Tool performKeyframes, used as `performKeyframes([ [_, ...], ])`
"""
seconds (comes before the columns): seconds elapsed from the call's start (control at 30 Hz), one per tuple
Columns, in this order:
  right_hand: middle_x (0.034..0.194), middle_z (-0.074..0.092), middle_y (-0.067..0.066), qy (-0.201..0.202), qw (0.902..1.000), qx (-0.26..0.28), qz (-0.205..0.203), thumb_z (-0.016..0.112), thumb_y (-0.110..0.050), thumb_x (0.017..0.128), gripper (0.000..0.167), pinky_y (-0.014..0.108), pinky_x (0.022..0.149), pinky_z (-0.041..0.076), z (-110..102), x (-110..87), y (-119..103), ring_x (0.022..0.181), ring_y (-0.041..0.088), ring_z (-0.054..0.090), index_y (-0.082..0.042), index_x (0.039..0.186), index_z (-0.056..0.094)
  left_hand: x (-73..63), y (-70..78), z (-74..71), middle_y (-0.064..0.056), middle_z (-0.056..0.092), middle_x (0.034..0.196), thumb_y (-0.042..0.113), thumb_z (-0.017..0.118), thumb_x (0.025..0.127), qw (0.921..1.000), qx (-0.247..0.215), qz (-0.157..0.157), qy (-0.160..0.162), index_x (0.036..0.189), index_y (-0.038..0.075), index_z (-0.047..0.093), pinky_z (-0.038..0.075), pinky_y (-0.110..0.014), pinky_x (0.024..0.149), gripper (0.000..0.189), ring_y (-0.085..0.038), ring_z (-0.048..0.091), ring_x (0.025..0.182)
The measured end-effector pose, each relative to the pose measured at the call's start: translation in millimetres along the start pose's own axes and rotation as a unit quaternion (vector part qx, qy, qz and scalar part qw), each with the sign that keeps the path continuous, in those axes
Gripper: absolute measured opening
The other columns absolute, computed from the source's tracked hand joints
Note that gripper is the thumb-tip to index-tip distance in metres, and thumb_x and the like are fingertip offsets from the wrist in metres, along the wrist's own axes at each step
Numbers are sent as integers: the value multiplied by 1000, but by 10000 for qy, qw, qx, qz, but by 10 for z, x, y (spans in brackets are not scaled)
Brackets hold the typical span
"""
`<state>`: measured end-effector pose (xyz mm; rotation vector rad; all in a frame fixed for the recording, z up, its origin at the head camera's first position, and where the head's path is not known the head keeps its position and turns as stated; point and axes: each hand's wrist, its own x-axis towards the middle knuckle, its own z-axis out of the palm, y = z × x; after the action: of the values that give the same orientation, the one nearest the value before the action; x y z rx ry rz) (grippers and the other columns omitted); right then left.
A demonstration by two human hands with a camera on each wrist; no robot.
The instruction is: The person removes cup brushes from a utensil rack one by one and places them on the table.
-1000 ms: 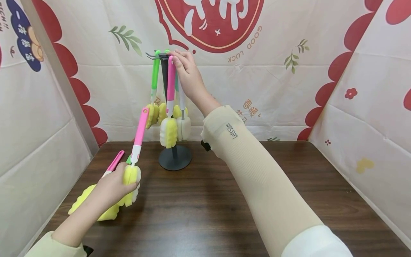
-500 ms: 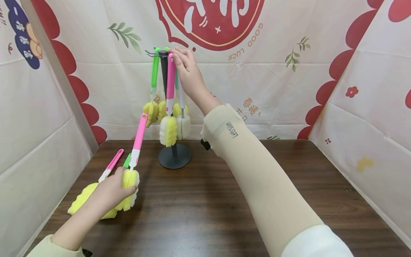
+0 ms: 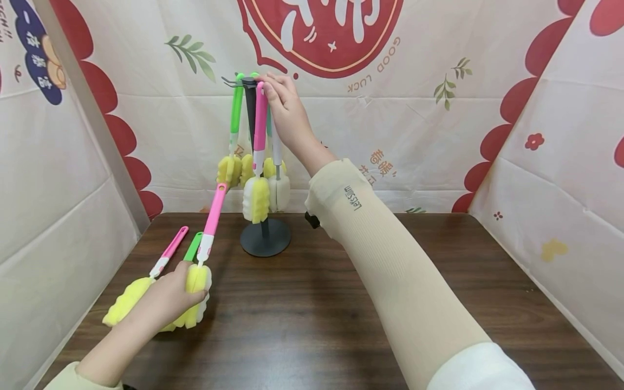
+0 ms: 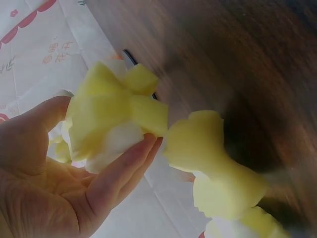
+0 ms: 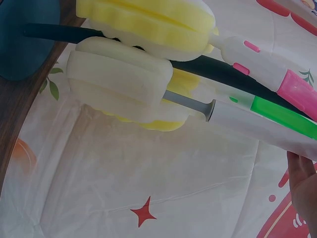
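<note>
My left hand [image 3: 168, 295] grips a sponge bottle brush by its yellow-and-white sponge head [image 4: 101, 106]; its pink handle [image 3: 213, 216] points up and away. Below and beside that hand, more sponge brushes lie on the table: one with a pink handle [image 3: 170, 249], another with a green handle [image 3: 193, 246]. My right hand [image 3: 288, 111] holds the top of a black brush rack [image 3: 265, 239], its thumb by the hanging pink-handled brush [image 3: 256, 197]. Also hanging there are a white brush [image 5: 119, 82] and a green-handled brush [image 3: 236, 111]. The fingertips at the rack top are partly hidden.
The dark wooden table [image 3: 341, 303] extends under everything. Printed white cloth [image 3: 390, 135] forms a wall behind and on both sides. The rack stands upright near the table's back edge, with bare hooks [image 3: 231, 83] on its left.
My left hand has come down slightly toward the table with the brush, uncovering more of the green handle behind it. My right hand stays at the rack top.
</note>
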<state>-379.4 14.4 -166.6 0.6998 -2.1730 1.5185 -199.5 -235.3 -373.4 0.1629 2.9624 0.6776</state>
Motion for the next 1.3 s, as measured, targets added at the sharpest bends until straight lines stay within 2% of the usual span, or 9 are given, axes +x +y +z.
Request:
performKeyframes([
  [0.57, 139, 42, -8, -17, 10000, 71, -21, 47, -32, 102, 39, 20, 92, 46, 19, -8, 0, 126, -4, 35, -24, 139, 56, -3, -21, 14, -15, 60, 89, 34, 70, 84, 9994, 66, -218, -262, 136, -16, 31, 47, -37, 62, 82, -23, 55, 74],
  [0.9, 140, 41, -9, 17, 10000, -8, -23, 46, -33, 102, 39, 19, 93, 45, 7, -5, 3, 127, -4, 35, -23, 139, 56, -9, -4, 17, -12, 60, 86, 33, 71, 85, 9992, -12, -203, -350, 133, -13, 35, 48, -36, 61, 75, -22, 56, 73],
  [1.3, 140, 41, -8, 0, 10000, -19, -78, 45, -33, 103, 39, 19, 93, 44, 9, -7, 2, 127, -4, 35, -23, 139, 56, 39, -1, 12, -14, 61, 90, 34, 69, 86, 9992, 100, -136, -352, 134, -16, 36, 49, -40, 65, 78, -24, 56, 76],
])
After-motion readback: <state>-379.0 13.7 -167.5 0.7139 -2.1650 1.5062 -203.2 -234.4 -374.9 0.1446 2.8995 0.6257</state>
